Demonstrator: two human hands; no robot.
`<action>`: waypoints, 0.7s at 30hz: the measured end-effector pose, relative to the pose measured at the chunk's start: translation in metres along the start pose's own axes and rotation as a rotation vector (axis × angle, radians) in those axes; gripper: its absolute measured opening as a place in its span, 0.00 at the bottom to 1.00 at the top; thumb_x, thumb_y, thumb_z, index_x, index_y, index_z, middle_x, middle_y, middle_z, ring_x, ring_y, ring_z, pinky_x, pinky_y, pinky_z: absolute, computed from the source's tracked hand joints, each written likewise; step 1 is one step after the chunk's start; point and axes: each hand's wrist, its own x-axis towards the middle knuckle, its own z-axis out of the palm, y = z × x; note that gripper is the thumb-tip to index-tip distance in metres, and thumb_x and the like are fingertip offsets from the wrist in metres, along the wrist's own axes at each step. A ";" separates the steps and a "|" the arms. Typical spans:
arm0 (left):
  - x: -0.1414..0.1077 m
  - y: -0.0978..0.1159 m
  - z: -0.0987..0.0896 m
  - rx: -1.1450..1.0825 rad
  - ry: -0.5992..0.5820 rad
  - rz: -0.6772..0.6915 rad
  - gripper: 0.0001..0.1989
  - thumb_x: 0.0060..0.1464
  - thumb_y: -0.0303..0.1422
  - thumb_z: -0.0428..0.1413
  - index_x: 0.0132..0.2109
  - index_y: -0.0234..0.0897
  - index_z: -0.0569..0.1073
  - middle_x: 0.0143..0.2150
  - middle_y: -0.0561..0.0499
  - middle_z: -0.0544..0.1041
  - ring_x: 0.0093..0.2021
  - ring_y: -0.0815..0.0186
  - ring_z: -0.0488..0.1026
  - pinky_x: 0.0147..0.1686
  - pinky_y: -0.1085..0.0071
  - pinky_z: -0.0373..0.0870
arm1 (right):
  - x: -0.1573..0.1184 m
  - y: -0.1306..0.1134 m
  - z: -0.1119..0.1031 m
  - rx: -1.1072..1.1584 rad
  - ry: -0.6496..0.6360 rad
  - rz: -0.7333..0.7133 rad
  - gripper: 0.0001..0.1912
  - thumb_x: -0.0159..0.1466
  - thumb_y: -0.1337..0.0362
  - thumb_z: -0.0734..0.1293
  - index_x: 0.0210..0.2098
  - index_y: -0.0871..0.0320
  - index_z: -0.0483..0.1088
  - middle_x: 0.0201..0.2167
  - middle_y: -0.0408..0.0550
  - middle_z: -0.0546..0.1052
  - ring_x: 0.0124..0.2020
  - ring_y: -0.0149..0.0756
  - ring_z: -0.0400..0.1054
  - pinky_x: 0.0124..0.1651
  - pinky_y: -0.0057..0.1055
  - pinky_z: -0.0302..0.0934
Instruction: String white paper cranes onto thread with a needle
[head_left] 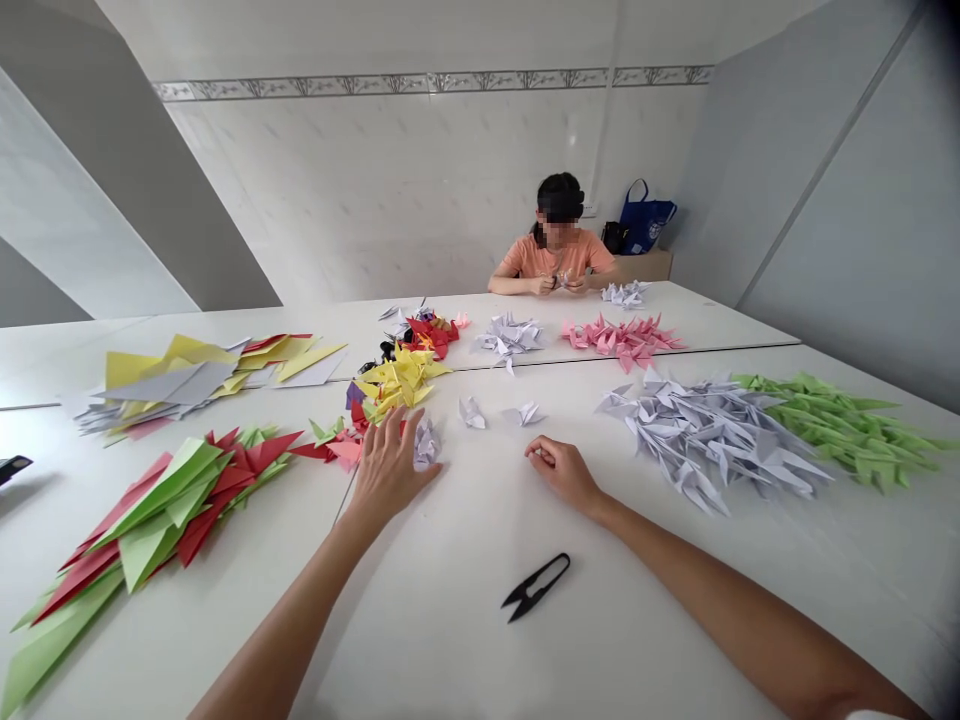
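My left hand [386, 465] hovers or rests with its fingers spread at a small group of white folded paper cranes [427, 446], which its fingers partly hide. I cannot tell whether it touches them. Resting near the table's middle, my right hand [559, 470] has its fingers curled in, with nothing visible in them. Two white paper cranes, one on the left [472, 413] and one on the right [526, 413], lie just beyond and between my hands. Black thread snips [536, 588] lie nearer to me, untouched.
Left are green and red folded papers [161, 510] and yellow and grey ones [184, 375]. Yellow cranes [401, 380] lie beyond my left hand; white [716, 435], green [847, 425] and pink [626, 338] piles lie right. A co-worker [559, 250] sits opposite, handling something small.
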 end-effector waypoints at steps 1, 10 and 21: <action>0.006 0.000 0.004 -0.003 -0.009 -0.006 0.38 0.47 0.42 0.65 0.65 0.43 0.64 0.67 0.36 0.66 0.69 0.37 0.59 0.69 0.37 0.48 | 0.000 0.001 -0.001 0.018 0.000 0.026 0.16 0.71 0.57 0.67 0.54 0.59 0.71 0.52 0.52 0.76 0.48 0.40 0.74 0.49 0.41 0.73; 0.010 -0.010 0.006 -0.040 -0.030 0.048 0.13 0.52 0.35 0.59 0.46 0.45 0.75 0.52 0.45 0.77 0.56 0.47 0.74 0.71 0.40 0.46 | -0.001 -0.005 -0.005 0.132 0.032 0.087 0.14 0.72 0.56 0.66 0.47 0.61 0.73 0.42 0.48 0.77 0.37 0.33 0.74 0.40 0.34 0.72; -0.086 0.113 0.011 -0.315 -0.159 0.699 0.08 0.62 0.26 0.52 0.47 0.40 0.70 0.46 0.47 0.79 0.44 0.63 0.75 0.64 0.57 0.65 | 0.000 -0.009 -0.009 0.255 0.214 0.092 0.20 0.68 0.46 0.61 0.35 0.56 0.71 0.20 0.39 0.63 0.21 0.32 0.57 0.24 0.28 0.52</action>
